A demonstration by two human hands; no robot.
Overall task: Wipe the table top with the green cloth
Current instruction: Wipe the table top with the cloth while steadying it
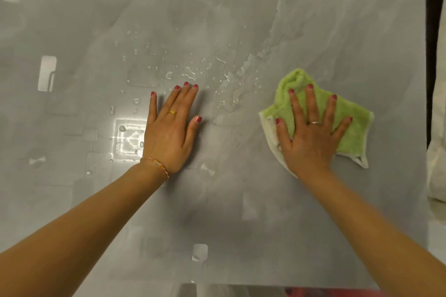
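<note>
Her right hand (311, 137) presses the green cloth (350, 125) flat under spread fingers (311, 103), ready to sweep toward the water droplets (193, 72) beyond her left hand (171, 132), whose straight fingers brace on the table (229, 212).

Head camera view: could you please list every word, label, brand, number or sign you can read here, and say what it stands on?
None: no readable text shows anywhere in this view.
Glossy grey marble-look table top: only water drops and light reflections, no print.
Crumpled green terry cloth under the right hand: no tag or label visible.
Left hand, flat on the table: its gold ring and braided bracelet carry no lettering.
</note>
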